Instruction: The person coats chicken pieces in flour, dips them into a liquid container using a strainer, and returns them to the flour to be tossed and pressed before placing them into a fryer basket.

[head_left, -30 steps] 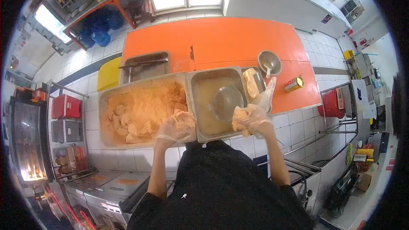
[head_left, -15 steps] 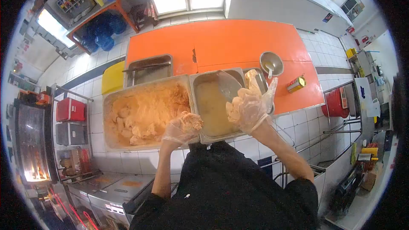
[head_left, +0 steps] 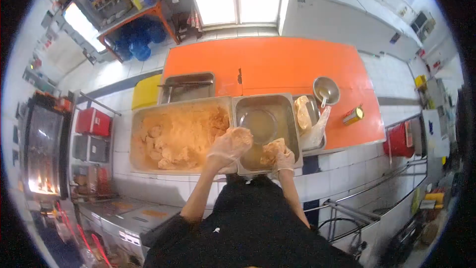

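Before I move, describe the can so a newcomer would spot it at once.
Find the large orange table. Near its right end, just right of the round metal bowl, sits a small can. Its red and yellow side sets it apart from the plain metal bowl.

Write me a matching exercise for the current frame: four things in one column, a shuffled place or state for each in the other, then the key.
Things
1. Breading pan
2. Steel bowl
3. Left hand
4. Blue jugs

Places and states
A. Gripping a chicken piece
B. Beneath an orange-legged table
C. Filled with powdery coating and food
D. On the orange tabletop, with a spoon in it

Pairs: 1-C, 2-D, 3-A, 4-B
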Tool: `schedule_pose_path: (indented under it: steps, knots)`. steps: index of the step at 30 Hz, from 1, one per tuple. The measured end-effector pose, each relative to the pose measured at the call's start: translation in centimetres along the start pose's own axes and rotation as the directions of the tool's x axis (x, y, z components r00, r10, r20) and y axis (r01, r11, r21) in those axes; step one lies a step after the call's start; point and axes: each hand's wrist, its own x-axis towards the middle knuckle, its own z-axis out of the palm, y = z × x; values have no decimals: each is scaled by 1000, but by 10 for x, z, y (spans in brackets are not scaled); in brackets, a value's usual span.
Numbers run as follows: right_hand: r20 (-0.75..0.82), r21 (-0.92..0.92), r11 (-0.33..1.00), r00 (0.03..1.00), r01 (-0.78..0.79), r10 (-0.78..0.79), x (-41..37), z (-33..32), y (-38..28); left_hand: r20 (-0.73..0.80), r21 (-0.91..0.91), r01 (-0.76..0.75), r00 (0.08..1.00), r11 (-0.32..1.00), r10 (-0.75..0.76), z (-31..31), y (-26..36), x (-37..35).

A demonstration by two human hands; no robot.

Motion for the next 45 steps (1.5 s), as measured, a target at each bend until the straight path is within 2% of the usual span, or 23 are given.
schedule_pose_path:
  steps: [1, 2, 4, 6, 8, 12, 14, 15, 17, 21, 23, 24, 25, 26, 30, 31, 32, 33, 34, 36, 37, 40, 45]
  knots:
    - [-10, -147, 989, 1000, -12, 11, -21, -6, -46, 10, 13, -19, 1000, 1000, 19, 17, -10, 17]
    - [-29, -116, 993, 999, -32, 29, -26, -3, -54, 34, 42, -35, 999, 999, 34, 18, 2, 29]
    - [33, 60, 988, 989, 141, -143, -22, -9, -61, 197, 360, 87, 966, 929, -167, 26, 33, 58]
    - [62, 103, 992, 994, 79, -86, -12, -9, -54, 154, 418, 134, 964, 898, -215, 64, 29, 99]
    - [240, 553, 794, 961, -253, 139, -15, -10, -60, 99, 475, 208, 953, 855, -287, 86, 34, 122]
    - [259, 583, 749, 945, -316, 198, -24, -23, -47, 135, 509, 294, 901, 809, -413, 124, 13, 134]
    - [215, 653, 703, 959, -282, 185, -30, -30, -45, 205, 535, 56, 959, 843, -194, 133, -34, 117]
    - [179, 697, 676, 971, -241, 162, -34, -38, -46, 212, 386, 106, 957, 916, -200, 71, 59, 73]
    - [176, 699, 679, 974, -225, 142, -36, -56, -54, 121, 455, -225, 974, 861, 191, 118, -32, 45]
    - [223, 767, 594, 969, -241, 105, -23, -75, -65, 295, 492, -317, 937, 811, 188, 137, -3, 21]
    - [265, 765, 586, 960, -265, 89, -17, -83, -69, 231, -6, -22, 973, 1000, 23, 169, -20, 22]
    - [273, 787, 560, 960, -261, 62, -11, -84, -66, 209, -23, -6, 978, 1000, 10, 186, -25, 23]
    - [281, 809, 530, 959, -256, 34, -5, -85, -65, 222, -342, 301, 946, 890, -235, 202, -30, 26]
    - [298, 797, 543, 954, -264, 26, -5, -87, -71, 314, -602, 529, 846, 598, -432, 211, -33, 27]
    - [308, 743, 609, 949, -278, 58, -5, -93, -77, 217, -806, 435, 848, 401, -484, 217, -47, 27]
    - [317, 731, 621, 947, -282, 58, -4, -94, -74, 214, -807, 432, 849, 402, -484, 221, -57, 23]
    - [320, 732, 621, 946, -281, 50, -4, -93, -69, 51, -381, 253, 966, 889, -253, 225, -68, 16]
    - [307, 749, 609, 951, -261, 30, -3, -93, -64, 57, 210, -60, 997, 976, 49, 228, -80, 9]
    - [290, 769, 592, 957, -240, 11, -2, -91, -62, 54, 216, -65, 997, 974, 55, 215, -76, 0]
    - [313, 799, 534, 949, -276, 23, -8, -94, -78, -34, -59, -88, 996, 994, 86, 162, -24, -32]
    - [346, 816, 484, 938, -317, 33, -11, -96, -83, 270, -400, 656, 751, 640, -602, 126, 31, -29]
    - [339, 785, 546, 941, -292, 16, -3, -89, -77, 308, -621, 517, 852, 590, -422, 126, -5, -36]
    - [375, 796, 528, 926, -297, -45, 9, -79, -75, 228, -668, 475, 863, 572, -451, 107, -4, -41]
